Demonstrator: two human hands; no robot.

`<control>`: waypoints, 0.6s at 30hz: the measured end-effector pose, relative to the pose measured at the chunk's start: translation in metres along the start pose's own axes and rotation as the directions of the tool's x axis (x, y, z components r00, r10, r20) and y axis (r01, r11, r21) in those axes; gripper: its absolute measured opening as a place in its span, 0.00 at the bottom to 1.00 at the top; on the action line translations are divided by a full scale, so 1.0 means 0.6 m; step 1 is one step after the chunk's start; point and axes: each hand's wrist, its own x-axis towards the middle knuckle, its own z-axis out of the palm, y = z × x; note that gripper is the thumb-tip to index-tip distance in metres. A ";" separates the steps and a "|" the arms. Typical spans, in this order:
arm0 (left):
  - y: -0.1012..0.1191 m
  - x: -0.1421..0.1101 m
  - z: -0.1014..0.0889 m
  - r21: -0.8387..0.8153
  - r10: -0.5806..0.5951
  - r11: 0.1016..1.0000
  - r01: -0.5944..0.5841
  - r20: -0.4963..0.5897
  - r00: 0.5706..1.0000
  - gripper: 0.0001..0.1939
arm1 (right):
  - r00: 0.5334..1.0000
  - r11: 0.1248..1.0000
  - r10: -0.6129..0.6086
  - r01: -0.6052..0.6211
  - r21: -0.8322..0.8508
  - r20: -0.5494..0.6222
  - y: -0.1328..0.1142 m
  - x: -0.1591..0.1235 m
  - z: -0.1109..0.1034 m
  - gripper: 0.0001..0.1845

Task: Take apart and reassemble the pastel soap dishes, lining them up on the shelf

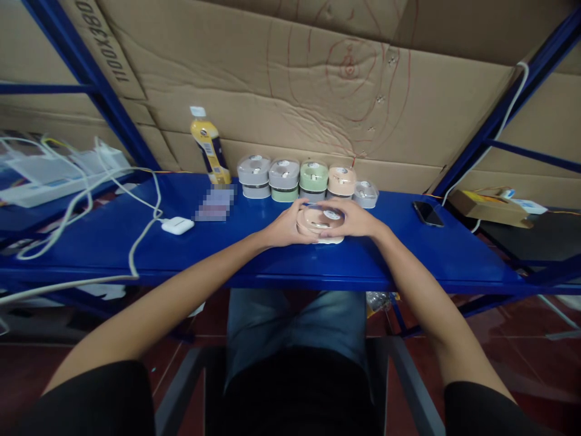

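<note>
Both my hands are wrapped around a peach-coloured container with a clear lid, near the middle of the blue shelf. My left hand grips its left side, and my right hand grips the right side with the thumb along its front. A pale sticker shows on the lid. Below the container a white edge peeks out; I cannot tell what it belongs to. Just behind stands a row of similar containers: grey, grey over green, green, peach, and a single low grey one.
A yellow drink bottle stands at the back left, with a blurred-out flat item before it. A white earbud case and white cables lie left. To the right are a phone and a cardboard box. Cardboard walls the back.
</note>
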 end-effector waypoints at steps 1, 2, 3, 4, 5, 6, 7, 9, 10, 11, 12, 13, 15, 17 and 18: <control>-0.002 0.000 0.003 -0.022 -0.002 1.000 0.002 0.002 1.000 0.63 | 1.000 1.000 -0.007 0.007 -0.016 0.000 -0.002 0.004 0.005 0.49; -0.004 0.000 0.006 -0.037 -0.006 0.999 0.006 0.008 1.000 0.65 | 1.000 1.000 -0.010 0.010 -0.030 -0.001 -0.004 0.006 0.008 0.49; -0.005 0.000 0.009 -0.044 -0.010 0.999 0.011 0.016 1.000 0.67 | 1.000 0.999 -0.010 0.010 -0.041 0.001 -0.004 0.008 0.010 0.49; -0.005 -0.001 0.011 -0.045 -0.016 0.999 0.017 0.024 1.000 0.68 | 1.000 0.999 -0.006 0.007 -0.049 0.006 -0.005 0.009 0.011 0.49; -0.004 -0.001 0.012 -0.045 -0.020 0.999 0.021 0.031 0.999 0.69 | 1.000 0.998 -0.002 0.002 -0.056 0.015 -0.005 0.009 0.012 0.49; -0.004 -0.001 0.013 -0.045 -0.023 0.999 0.024 0.037 0.999 0.70 | 1.000 0.998 0.004 -0.003 -0.060 0.024 -0.006 0.009 0.012 0.49; -0.003 -0.002 0.013 -0.043 -0.025 0.999 0.027 0.045 0.999 0.70 | 0.999 0.998 0.010 -0.008 -0.065 0.033 -0.006 0.009 0.013 0.49; -0.001 -0.002 0.013 -0.036 -0.031 0.999 0.033 0.059 0.998 0.71 | 0.999 0.997 0.021 -0.017 -0.076 0.047 -0.008 0.007 0.014 0.51; 0.000 -0.002 0.012 -0.032 -0.036 0.999 0.039 0.063 0.997 0.71 | 0.998 0.996 0.023 -0.019 -0.084 0.050 -0.009 0.006 0.015 0.51; 0.000 -0.002 0.012 -0.027 -0.042 0.999 0.044 0.066 0.997 0.71 | 0.998 0.996 0.023 -0.018 -0.092 0.053 -0.010 0.004 0.017 0.52; 0.000 -0.002 0.012 -0.023 -0.047 0.999 0.048 0.067 0.997 0.72 | 0.998 0.995 0.022 -0.017 -0.100 0.052 -0.011 0.003 0.019 0.53; 0.000 -0.002 0.011 -0.021 -0.049 0.999 0.050 0.069 0.996 0.72 | 0.999 0.994 0.021 -0.015 -0.107 0.049 -0.012 0.001 0.021 0.54; -0.001 -0.002 0.011 -0.022 -0.054 0.998 0.055 0.071 0.996 0.72 | 0.999 0.993 0.019 -0.014 -0.117 0.044 -0.015 -0.002 0.024 0.55; -0.001 -0.002 0.010 -0.020 -0.066 0.998 0.068 0.071 0.995 0.73 | 0.999 0.993 0.017 -0.011 -0.121 0.049 -0.017 -0.004 0.025 0.55; -0.001 -0.002 0.010 -0.016 -0.077 0.997 0.078 0.070 0.995 0.73 | 0.998 0.992 0.014 -0.007 -0.123 0.055 -0.018 -0.005 0.025 0.54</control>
